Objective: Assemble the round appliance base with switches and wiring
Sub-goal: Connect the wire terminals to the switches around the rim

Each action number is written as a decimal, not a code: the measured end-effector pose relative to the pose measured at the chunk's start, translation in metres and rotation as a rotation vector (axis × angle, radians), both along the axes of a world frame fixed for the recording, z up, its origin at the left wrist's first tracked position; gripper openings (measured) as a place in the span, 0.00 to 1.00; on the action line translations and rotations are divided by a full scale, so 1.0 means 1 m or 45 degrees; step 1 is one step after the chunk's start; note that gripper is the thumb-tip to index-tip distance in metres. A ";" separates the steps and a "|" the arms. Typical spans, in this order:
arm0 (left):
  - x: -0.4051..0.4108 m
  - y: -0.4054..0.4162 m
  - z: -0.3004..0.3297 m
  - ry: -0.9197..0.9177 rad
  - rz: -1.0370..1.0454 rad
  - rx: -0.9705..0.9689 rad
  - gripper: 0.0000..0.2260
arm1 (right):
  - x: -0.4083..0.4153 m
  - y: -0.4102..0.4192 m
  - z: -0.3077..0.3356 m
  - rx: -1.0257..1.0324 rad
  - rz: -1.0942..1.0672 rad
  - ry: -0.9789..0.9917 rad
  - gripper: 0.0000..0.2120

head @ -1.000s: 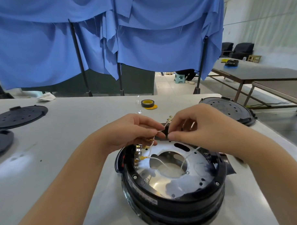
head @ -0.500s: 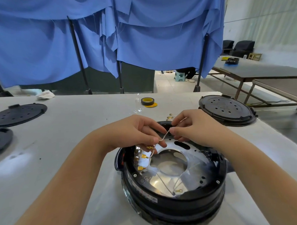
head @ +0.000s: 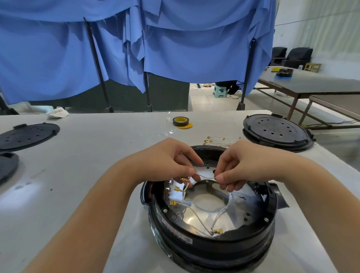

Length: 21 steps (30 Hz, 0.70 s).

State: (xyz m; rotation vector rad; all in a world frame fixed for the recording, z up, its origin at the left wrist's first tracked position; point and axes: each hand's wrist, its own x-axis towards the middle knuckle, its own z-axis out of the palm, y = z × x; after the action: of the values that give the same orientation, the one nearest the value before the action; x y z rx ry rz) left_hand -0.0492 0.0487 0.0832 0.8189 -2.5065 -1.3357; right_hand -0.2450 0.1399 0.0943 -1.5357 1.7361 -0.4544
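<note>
Round black appliance base (head: 213,243): on the white table (head: 95,180), at 6 o'clock of the view, open side up. Shiny metal plate (head: 235,218) inside, with a round hole at its middle.

White wire (head: 205,175): stretched between the two hands above the base's far half. More white wires (head: 220,214) run down across the plate to brass terminals (head: 218,231) near the 6 o'clock rim. Further brass terminals (head: 178,189) sit along the 9 o'clock inner wall.

Left hand (head: 167,161): over the base at its 11 o'clock, fingers curled, pinching the wire's left end.

Right hand (head: 239,165): over the base at its 1 o'clock, thumb and fingers pinching the wire's right end.

Loose wires with brass ends (head: 216,141): on the table just beyond the base, at 12 o'clock.

Roll of tape (head: 180,121): black with a yellow core, further back at 12 o'clock.

Black round lid (head: 277,131): at 2 o'clock of the base, well apart.

Two black lids (head: 24,136): at the table's 9 o'clock edge.

Crumpled white cloth (head: 58,112): far edge, 10 o'clock.

Blue curtain (head: 172,44): hangs behind the table.
</note>
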 end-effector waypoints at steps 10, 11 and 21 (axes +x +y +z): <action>-0.010 0.001 -0.009 0.103 0.070 0.012 0.12 | 0.012 -0.006 -0.004 -0.223 0.062 0.205 0.12; -0.011 0.001 -0.009 0.121 0.092 -0.019 0.12 | 0.013 -0.007 -0.006 -0.214 0.057 0.154 0.13; 0.005 -0.014 0.000 0.200 0.305 -0.062 0.05 | 0.018 -0.013 -0.015 -0.285 0.007 -0.053 0.04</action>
State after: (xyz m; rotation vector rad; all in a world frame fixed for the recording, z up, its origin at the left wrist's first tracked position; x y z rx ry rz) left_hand -0.0442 0.0345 0.0829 0.9308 -2.2312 -1.2050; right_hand -0.2272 0.1273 0.0788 -1.6730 1.6942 -0.6927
